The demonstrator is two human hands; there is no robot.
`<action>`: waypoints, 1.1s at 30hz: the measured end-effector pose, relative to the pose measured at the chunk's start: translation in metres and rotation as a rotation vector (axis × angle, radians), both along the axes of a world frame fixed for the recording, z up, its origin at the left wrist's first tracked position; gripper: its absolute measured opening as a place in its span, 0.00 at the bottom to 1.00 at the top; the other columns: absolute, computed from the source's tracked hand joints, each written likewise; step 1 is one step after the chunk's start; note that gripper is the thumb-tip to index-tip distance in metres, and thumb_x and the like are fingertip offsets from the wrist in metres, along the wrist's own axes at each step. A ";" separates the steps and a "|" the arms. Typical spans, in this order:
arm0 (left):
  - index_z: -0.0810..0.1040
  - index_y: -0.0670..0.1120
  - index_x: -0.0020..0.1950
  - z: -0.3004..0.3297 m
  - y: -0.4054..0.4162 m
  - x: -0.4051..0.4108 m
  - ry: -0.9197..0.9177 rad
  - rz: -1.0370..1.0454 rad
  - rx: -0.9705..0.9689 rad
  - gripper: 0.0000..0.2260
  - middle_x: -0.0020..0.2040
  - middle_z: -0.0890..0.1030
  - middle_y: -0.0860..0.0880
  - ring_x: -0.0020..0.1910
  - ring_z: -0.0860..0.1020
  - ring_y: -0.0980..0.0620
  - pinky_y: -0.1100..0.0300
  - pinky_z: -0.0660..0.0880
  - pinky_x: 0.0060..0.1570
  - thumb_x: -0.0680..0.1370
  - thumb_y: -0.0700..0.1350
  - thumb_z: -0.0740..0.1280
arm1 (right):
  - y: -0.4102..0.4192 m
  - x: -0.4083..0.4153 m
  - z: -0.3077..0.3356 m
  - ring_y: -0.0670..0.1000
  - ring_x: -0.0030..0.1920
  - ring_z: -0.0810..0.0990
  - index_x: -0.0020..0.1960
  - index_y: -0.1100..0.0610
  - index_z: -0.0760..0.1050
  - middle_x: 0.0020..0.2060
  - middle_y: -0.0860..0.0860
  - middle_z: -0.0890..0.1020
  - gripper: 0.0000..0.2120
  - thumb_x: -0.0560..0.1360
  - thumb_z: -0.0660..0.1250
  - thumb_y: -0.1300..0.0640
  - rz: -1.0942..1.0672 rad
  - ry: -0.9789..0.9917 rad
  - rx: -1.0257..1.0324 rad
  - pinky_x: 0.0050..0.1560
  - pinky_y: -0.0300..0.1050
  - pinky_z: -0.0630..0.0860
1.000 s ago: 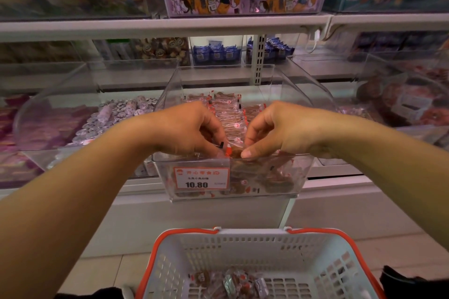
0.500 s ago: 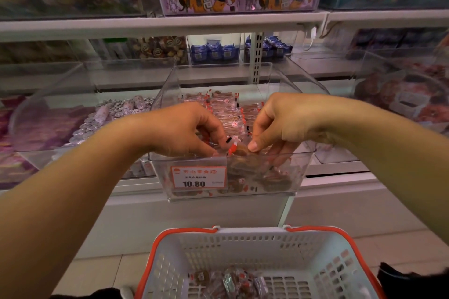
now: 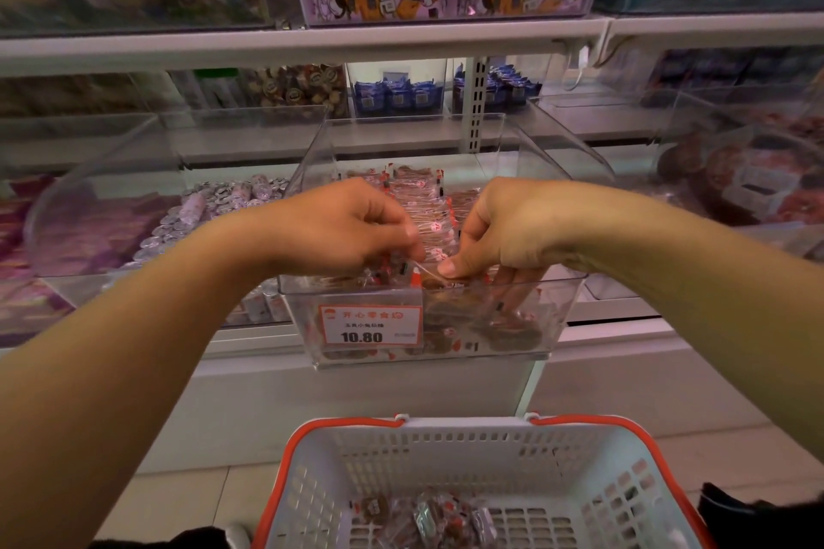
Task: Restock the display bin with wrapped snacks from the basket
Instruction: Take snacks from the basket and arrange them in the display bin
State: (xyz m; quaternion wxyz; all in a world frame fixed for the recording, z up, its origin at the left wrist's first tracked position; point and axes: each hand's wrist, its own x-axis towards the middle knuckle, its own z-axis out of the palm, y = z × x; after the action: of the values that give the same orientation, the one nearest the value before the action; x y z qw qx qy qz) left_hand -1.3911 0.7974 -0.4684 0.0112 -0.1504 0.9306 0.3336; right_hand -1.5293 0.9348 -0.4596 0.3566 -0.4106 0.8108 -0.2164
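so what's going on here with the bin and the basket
A person is restocking a clear bin on a shop shelf. Both hands are over its front: the left hand and right hand pinch a wrapped snack between them, above the snacks already in the bin. The price tag reads 10.80. A few snacks are left in the basket below.

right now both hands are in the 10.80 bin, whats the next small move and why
Probably let go of the wrapped snack that both the left hand and the right hand pinch at the front of the display bin, then reach down to the basket, where a few snacks remain.
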 end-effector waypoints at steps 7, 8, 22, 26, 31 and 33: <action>0.86 0.50 0.43 0.002 0.003 -0.004 -0.020 0.008 0.063 0.02 0.39 0.86 0.52 0.38 0.83 0.59 0.72 0.75 0.37 0.73 0.45 0.74 | 0.007 -0.008 -0.001 0.55 0.33 0.85 0.52 0.59 0.77 0.36 0.56 0.84 0.20 0.64 0.81 0.63 -0.022 -0.104 -0.077 0.34 0.48 0.83; 0.86 0.50 0.42 0.002 0.002 -0.004 -0.027 0.022 0.048 0.01 0.39 0.86 0.53 0.38 0.83 0.59 0.71 0.75 0.38 0.73 0.46 0.74 | 0.009 -0.010 -0.001 0.53 0.33 0.84 0.53 0.59 0.77 0.37 0.56 0.84 0.21 0.64 0.80 0.67 -0.027 -0.120 -0.089 0.33 0.46 0.82; 0.85 0.51 0.42 -0.005 0.005 -0.004 0.007 -0.011 -0.072 0.04 0.41 0.85 0.55 0.41 0.82 0.59 0.69 0.77 0.41 0.69 0.48 0.77 | 0.014 -0.006 -0.001 0.58 0.40 0.87 0.55 0.60 0.77 0.37 0.58 0.86 0.12 0.74 0.74 0.60 0.031 -0.057 0.036 0.50 0.56 0.83; 0.83 0.52 0.42 -0.005 0.005 -0.005 0.010 -0.019 -0.153 0.05 0.41 0.85 0.57 0.42 0.81 0.61 0.69 0.77 0.42 0.70 0.50 0.77 | 0.017 -0.012 -0.001 0.60 0.41 0.87 0.57 0.59 0.76 0.38 0.61 0.86 0.19 0.69 0.77 0.66 -0.023 -0.155 -0.032 0.52 0.59 0.82; 0.85 0.50 0.43 0.003 0.000 0.002 -0.033 -0.030 0.024 0.04 0.44 0.86 0.53 0.45 0.83 0.57 0.65 0.78 0.46 0.70 0.47 0.76 | 0.019 -0.015 -0.001 0.60 0.39 0.87 0.56 0.58 0.77 0.39 0.62 0.86 0.21 0.66 0.77 0.69 -0.027 -0.242 -0.114 0.42 0.50 0.84; 0.86 0.49 0.43 0.007 -0.003 0.003 -0.025 -0.026 0.093 0.07 0.46 0.86 0.51 0.47 0.83 0.55 0.64 0.79 0.47 0.68 0.49 0.75 | 0.019 -0.015 -0.004 0.59 0.38 0.87 0.52 0.59 0.80 0.37 0.60 0.86 0.16 0.67 0.77 0.69 0.009 -0.198 -0.165 0.36 0.46 0.84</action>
State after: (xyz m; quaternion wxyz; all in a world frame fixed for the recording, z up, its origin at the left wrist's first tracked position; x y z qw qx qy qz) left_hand -1.3877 0.7948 -0.4610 0.0343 -0.1419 0.9157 0.3745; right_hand -1.5440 0.9540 -0.4637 0.4009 -0.4189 0.7492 -0.3200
